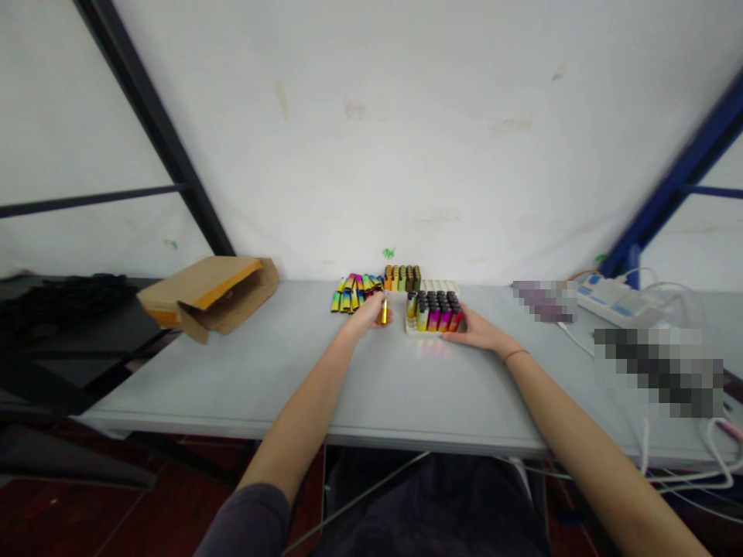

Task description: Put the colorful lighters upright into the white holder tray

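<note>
My left hand [370, 316] is closed round a yellow lighter [384, 311], held upright just left of a white tray [413, 330]. Several coloured lighters [436, 313] stand upright in that tray. My right hand [473, 329] rests against the tray's right side, fingers curled on its edge. A loose pile of coloured lighters [353, 292] lies on the grey table [261, 371] behind my left hand. A second group of yellow and green lighters [402, 277] stands upright at the back near the wall.
An open cardboard box [209, 295] lies on its side at the table's left. A white power strip [612, 302] and white cables [685, 472] lie at the right. Dark metal frame bars stand on both sides against the white wall.
</note>
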A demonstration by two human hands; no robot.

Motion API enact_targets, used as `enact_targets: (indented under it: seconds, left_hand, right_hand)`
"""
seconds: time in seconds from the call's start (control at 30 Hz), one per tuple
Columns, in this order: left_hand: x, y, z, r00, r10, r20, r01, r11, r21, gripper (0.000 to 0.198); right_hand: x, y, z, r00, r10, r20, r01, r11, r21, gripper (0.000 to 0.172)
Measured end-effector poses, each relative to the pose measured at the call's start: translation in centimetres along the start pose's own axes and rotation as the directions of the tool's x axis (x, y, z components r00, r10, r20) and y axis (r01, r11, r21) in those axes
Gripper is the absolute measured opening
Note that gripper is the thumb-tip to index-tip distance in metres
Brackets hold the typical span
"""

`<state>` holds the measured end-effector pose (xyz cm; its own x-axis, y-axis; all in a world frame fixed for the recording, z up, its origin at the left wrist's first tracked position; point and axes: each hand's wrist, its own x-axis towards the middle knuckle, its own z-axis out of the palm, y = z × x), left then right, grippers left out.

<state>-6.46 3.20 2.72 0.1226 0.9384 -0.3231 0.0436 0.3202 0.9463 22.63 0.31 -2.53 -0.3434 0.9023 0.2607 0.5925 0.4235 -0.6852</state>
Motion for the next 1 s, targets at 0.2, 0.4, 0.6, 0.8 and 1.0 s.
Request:
enact_targets:
  seconds: [0.2,0.4,0.6,0.8,1.0]
  left_hand:
    - [-0.3,-0.9,0.8,0.970,0.173,0.172,-0.141,0.972,-0.187,0.025]
    - [-0.2,-0.9,1.8,0.978,0.139,0.153,-0.076,0.931,-0.356,0.033]
    - [-0.1,-1.0,2.2,0.991,0.114,0.075,-0.070,0.897,-0.437,0.052]
    - [-0.8,-0.7,2.4,0.995,0.097,0.013,-0.081,0.891,-0.446,0.050]
    - [-1.2,-0.5,2.8,0.991,0.119,-0.054,-0.131,0.883,-0.451,0.053]
  right_hand:
    - [0.1,0.0,0.2,0.999,-0.042,-0.018,0.043,0.999,0.016,0.088]
    - [0.1,0.0,0.1,0.999,-0.035,-0.010,0.035,0.999,0.018,0.089]
    - [0.1,0.1,0.1,1.000,-0.026,-0.011,0.026,1.000,0.014,0.090]
    - [0.1,0.1,0.1,0.999,-0.037,-0.005,0.037,0.999,0.004,0.088]
    - [0.1,-0.1,0.0,0.999,-0.052,-0.007,0.052,0.999,0.002,0.089]
